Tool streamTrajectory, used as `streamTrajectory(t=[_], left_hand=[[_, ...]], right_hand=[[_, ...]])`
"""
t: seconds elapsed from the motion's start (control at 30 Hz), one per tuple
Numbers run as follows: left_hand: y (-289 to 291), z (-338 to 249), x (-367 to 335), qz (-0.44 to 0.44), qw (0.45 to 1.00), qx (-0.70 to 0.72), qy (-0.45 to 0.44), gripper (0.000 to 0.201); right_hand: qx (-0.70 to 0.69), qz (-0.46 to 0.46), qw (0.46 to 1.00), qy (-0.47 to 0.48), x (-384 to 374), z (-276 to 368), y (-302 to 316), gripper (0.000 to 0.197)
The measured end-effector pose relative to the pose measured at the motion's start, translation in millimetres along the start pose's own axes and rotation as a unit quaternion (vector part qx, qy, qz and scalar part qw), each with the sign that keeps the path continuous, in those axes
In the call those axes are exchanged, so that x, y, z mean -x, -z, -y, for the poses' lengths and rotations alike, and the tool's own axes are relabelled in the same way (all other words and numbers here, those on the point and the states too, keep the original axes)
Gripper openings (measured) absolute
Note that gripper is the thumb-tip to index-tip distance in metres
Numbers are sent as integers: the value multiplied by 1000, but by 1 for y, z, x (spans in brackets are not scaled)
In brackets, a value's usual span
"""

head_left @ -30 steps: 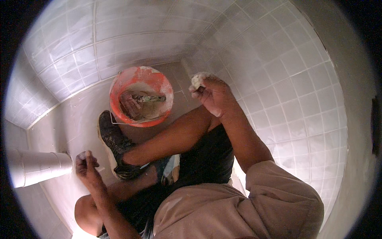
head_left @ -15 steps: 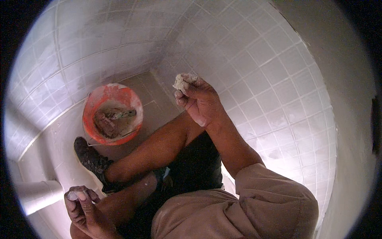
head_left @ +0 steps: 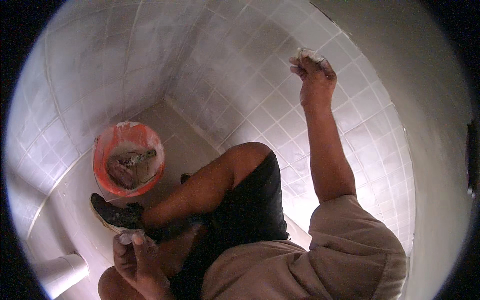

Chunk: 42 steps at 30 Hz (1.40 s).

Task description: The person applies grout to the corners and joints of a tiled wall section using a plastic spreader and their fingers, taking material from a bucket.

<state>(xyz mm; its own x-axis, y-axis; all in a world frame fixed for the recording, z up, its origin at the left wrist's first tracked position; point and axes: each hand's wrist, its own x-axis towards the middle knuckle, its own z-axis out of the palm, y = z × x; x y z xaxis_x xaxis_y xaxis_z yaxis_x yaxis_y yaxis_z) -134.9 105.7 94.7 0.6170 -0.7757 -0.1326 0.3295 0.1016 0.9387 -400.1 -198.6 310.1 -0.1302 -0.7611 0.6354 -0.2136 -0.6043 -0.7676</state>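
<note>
My right hand (head_left: pixel 318 77) is raised on an outstretched arm at the tiled wall (head_left: pixel 272 95) on the right. Its fingers are closed on a pale, crumpled lump (head_left: pixel 311 54), perhaps a rag or sponge, which I cannot tell for sure. Whether the lump touches the tiles is unclear. Low on the left, my left hand (head_left: pixel 139 260) is closed above my bent leg, pinching a small whitish lump (head_left: pixel 128 235) between thumb and fingers. Pale dust coats the fingers of both hands.
An orange bucket (head_left: pixel 101 162) smeared with pale paste stands on the floor beyond my shoe (head_left: pixel 112 212), with a tool (head_left: pixel 137 159) lying inside it. A white cylinder (head_left: pixel 65 272) stands at lower left. Tiled walls meet in a corner ahead.
My right hand has moved up and to the right along the tiled wall with the pale lump. My left hand keeps its pinch. The view has shifted slightly.
</note>
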Motion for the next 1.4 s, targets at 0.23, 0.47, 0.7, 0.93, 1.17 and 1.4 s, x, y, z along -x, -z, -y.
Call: streamTrajectory(t=[0.23, 0.47, 0.7, 0.93, 1.17, 1.4], left_hand=[[20, 50, -38, -8, 997, 17, 80, 15], [-9, 37, -20, 68, 996, 20, 60, 14], [3, 56, -11, 28, 996, 28, 83, 12], [31, 2, -23, -72, 996, -30, -49, 14], [-82, -10, -72, 133, 978, 137, 85, 34], [-90, 17, -80, 189, 955, 207, 97, 37]], right_hand=[[-51, -21, 998, 34, -15, -1, 10, 25], [-113, 21, 990, -85, -15, -24, 16, 24], [-83, 47, 995, 2, -19, -24, -6, 23], [-170, 122, 970, -123, -7, -19, -17, 23], [-170, 278, 901, -286, 157, -29, -75, 21], [44, 384, 890, -241, 192, -27, -89, 18]])
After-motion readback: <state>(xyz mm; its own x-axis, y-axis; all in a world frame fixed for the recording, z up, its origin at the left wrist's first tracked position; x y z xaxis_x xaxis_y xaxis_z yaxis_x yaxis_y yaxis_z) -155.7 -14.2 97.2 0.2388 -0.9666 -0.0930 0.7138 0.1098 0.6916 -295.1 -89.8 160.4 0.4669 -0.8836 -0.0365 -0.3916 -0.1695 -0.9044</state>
